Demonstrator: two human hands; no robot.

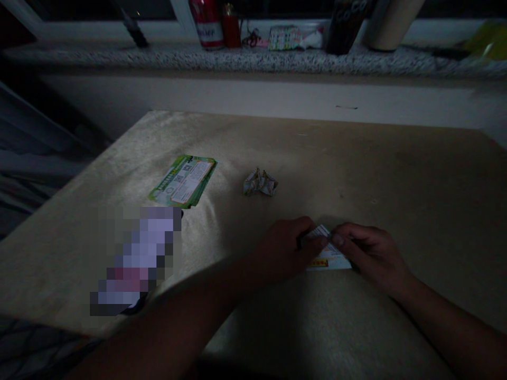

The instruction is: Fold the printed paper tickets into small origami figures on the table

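On the bench (396, 174), our left hand (287, 248) and right hand (370, 253) pinch a small printed paper (328, 256) between their fingers. Beyond lie what looks like a crumpled paper (260, 183) and a green leaflet stack (184, 181).

Both hands (291, 248) (370, 253) pinch small paper (328, 256), perhaps folded, on table (396, 174).

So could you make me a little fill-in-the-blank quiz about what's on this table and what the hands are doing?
1. Both hands, the left hand and the right hand, press on a small folded piece of ____.
2. The stack of leaflets near the table's left side has a ____ border.
3. The crumpled paper shape lies ____ the leaflets and the hands, touching neither.
4. The red can stands on the stone ____ beyond the table.

Missing words: paper; green; between; ledge
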